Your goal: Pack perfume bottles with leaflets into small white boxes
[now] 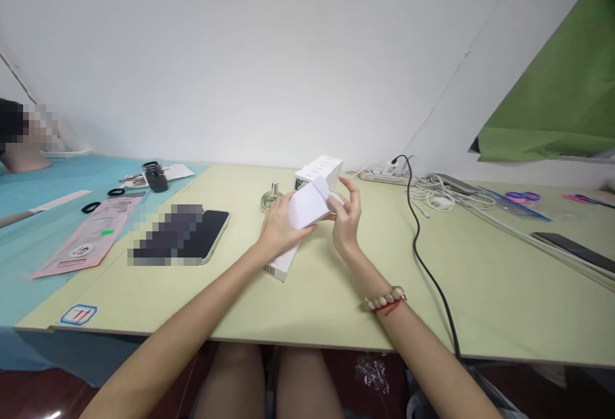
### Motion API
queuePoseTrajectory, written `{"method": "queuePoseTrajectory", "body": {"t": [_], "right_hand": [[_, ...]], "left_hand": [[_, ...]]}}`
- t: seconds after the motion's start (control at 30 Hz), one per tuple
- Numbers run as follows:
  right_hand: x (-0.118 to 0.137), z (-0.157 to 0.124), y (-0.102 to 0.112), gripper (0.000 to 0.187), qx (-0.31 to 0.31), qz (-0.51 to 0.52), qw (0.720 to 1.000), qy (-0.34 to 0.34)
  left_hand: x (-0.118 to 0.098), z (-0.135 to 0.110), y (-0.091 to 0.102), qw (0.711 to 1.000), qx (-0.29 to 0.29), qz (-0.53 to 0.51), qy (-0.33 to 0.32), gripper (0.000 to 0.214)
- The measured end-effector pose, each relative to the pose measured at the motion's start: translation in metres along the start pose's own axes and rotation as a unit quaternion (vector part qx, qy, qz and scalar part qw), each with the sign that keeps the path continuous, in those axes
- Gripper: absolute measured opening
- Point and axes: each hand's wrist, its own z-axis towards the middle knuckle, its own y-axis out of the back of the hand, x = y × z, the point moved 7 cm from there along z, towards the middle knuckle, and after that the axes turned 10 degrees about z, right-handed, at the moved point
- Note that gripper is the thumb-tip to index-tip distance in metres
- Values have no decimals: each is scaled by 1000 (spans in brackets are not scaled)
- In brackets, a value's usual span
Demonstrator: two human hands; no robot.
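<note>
A small white carton (309, 206) is held tilted above the table in front of me. My left hand (278, 223) is wrapped round its left side, thumb underneath along the near edge. At the right end, the fingers of my right hand (346, 214) pinch a flap of the carton, with the index finger raised and bent. Behind my left hand stands a round glass bottle (270, 198) with greenish liquid and a silver neck, partly covered by the fingers. Under my hands lies another white box (284, 264) with printing and a barcode. White printed boxes (321, 168) stand just behind the carton.
A phone (211, 233) lies left on the yellow table (336, 307), near a pink packet (91, 239) and a dark jar (156, 177). To the right run a black cable (423, 265), white cables (437, 191) and a power strip (384, 177). Scissors (521, 197) lie farther right.
</note>
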Motion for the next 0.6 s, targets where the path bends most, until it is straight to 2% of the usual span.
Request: {"method": "queuePoseTrajectory", "body": {"t": [0.17,0.27,0.4,0.6], "right_hand": [[-25,-10,-10,46,20,64,993,-97],[-31,-14,-15,41,25,90,988,-126],[-32,-12,-11,35,-2,96,987,-126],[-17,-12,-11,36,7,66,994,-82]], "left_hand": [[1,0,7,999,-42,5,-3,75],[0,-1,13,997,-71,22,-12,71],[-4,-3,20,995,-93,22,-26,69],[-2,-4,17,995,-96,-1,-27,73]]}}
